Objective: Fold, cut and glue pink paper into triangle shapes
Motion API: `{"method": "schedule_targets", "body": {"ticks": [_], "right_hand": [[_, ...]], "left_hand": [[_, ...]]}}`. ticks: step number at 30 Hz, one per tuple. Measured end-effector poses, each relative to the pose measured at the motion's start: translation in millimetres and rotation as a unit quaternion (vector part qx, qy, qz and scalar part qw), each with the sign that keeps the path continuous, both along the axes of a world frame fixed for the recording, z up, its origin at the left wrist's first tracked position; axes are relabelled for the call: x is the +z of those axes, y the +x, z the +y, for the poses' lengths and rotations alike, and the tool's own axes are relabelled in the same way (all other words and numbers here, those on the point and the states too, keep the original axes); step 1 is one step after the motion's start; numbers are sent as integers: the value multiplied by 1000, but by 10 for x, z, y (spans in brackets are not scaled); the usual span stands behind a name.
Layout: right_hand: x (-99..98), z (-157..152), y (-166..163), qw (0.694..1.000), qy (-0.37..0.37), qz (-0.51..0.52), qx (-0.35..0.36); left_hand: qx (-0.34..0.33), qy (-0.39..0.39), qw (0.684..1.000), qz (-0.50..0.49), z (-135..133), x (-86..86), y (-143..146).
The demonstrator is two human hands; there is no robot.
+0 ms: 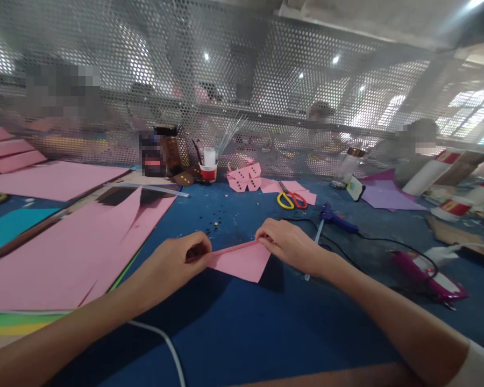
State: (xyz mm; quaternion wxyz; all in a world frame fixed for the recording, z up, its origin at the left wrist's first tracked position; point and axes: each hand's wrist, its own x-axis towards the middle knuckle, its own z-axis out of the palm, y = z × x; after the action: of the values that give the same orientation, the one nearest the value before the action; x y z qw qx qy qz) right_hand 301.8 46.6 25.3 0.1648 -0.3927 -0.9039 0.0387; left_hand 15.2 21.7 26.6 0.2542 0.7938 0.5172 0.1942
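Note:
A small piece of pink paper (244,262) is held up just over the blue table (234,328), with a narrow fold along its upper edge. My left hand (187,258) pinches the left end of that fold, fingers curled. At the right end my right hand (284,242) grips the same edge between thumb and fingers. Beyond my hands lie scissors (292,200) with yellow and red handles. Behind them stands a pink paper butterfly shape (245,177) with black dots. Right of my right hand rests a blue glue gun (339,219), a glue stick jutting from it.
Large pink sheets (64,252) cover the left side. A paper cup (208,172) and a dark jar (170,150) stand near the perforated metal screen (266,80). To the right are a glass bottle (349,167), purple paper (387,191) and a magenta power strip (429,277) with cords.

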Motion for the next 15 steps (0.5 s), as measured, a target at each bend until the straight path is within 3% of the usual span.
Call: {"method": "schedule_targets", "body": {"ticks": [3,6,15], "right_hand": [[24,-78,17,999,-39,2,-4],[-12,-109,37,998,-58,5,11],[-147,-107,38,996,41,-69,50]], "left_hand": [[4,-26,1000,-13,-15,-1,15],[-8,0,1000,13,-14,-49,25],[-82,165,979,83,67,-278,-4]]}}
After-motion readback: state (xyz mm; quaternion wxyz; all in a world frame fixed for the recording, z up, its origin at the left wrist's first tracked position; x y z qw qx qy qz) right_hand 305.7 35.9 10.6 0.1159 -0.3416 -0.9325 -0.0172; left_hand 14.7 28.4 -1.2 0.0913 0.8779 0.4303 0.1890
